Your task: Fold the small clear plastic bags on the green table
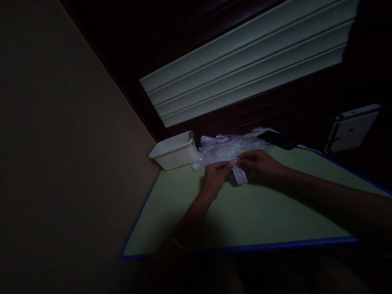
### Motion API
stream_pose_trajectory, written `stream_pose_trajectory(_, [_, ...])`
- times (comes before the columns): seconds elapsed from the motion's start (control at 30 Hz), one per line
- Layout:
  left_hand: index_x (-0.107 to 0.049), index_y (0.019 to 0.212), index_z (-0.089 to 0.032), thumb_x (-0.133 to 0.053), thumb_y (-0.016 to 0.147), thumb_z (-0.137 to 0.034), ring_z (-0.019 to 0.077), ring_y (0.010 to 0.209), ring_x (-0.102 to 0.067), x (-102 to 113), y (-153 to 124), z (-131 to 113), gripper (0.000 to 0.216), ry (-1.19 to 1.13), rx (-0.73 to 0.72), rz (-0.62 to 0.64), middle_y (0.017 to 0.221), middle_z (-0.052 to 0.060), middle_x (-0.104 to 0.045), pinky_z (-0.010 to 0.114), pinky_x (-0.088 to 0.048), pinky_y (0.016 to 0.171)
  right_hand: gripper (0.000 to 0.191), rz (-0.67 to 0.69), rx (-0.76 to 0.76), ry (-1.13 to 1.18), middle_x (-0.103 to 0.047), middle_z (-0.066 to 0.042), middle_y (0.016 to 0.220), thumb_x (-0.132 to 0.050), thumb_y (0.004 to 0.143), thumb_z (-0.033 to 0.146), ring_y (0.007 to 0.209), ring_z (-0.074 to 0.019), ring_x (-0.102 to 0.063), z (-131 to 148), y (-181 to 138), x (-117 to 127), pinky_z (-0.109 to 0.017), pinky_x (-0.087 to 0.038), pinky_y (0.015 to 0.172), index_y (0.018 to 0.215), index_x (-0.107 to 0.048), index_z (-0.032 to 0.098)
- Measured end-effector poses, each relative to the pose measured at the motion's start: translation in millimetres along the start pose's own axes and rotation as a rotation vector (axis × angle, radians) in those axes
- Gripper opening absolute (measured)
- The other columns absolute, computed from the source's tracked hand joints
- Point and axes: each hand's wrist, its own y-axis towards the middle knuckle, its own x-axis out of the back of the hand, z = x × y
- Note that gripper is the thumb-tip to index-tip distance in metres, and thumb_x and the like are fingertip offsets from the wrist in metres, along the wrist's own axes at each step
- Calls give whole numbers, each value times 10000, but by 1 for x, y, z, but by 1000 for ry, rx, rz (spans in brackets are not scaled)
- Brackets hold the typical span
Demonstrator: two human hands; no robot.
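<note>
Over the middle of the green table [245,216], we hold a small piece of clear plastic [240,175], perhaps a bag, between our two hands, just in front of a loose heap of similar plastic [223,148]. Our left hand [213,178] reaches in from the near side and our right hand [259,162] from the right, so the fingertips come together at the piece's upper end while its lower end hangs toward us. We judge that this two-handed hold steadies the thin, limp plastic and brings both thumbs to one small spot. The heap lies close behind our hands, probably for easy reach, and the white tub [174,157] stands upright at the far left corner, perhaps to leave the near surface free; we cannot see what is inside it. Right of the heap lies a dark thing [277,139], too dim to name. As for the fingers, the left thumb and forefinger are nearly closed, pinching the plastic; the right thumb and forefinger grip it close by, with little gap. The other fingers are curled and partly in shadow, so we cannot tell whether they touch it too.
</note>
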Motion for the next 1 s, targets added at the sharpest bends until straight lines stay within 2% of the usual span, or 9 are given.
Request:
stream_pose_trajectory(0.33, [-740,836,-125,-783,664,-322,91,536,-545,3,1,0,265,-26,-6,-9,672,42,-676,233,-432,553,241,8,-36,-3,-598,-14,633,-736,712,410,552,-127,-503,0,-2,0,-289,-399,528,731,-673,178])
stream_pose_trajectory(0.5, [-729,871,-119,-799,651,-338,101,582,-572,1,1,1,318,-47,24,49,757,67,-701,240,-439,587,255,19,-13,-42,-608,-9,631,-734,704,414,565,-128,-520,0,-2,-2,-282,-410,549,741,-684,166])
stream_pose_trajectory(0.67, [-720,833,-110,-786,662,-358,92,526,-538,0,1,3,308,12,32,52,701,57,-679,230,-397,526,273,38,5,-108,-655,-22,670,-746,697,417,588,-142,-559,-2,-1,0,-281,-421,570,767,-699,158])
stream_pose_trajectory(1.0, [-707,802,-123,-785,638,-304,77,482,-517,3,3,4,256,-25,31,-3,657,27,-657,214,-361,489,268,-3,-18,-56,-635,-18,640,-746,706,418,591,-144,-553,-4,0,1,-280,-428,568,750,-692,159])
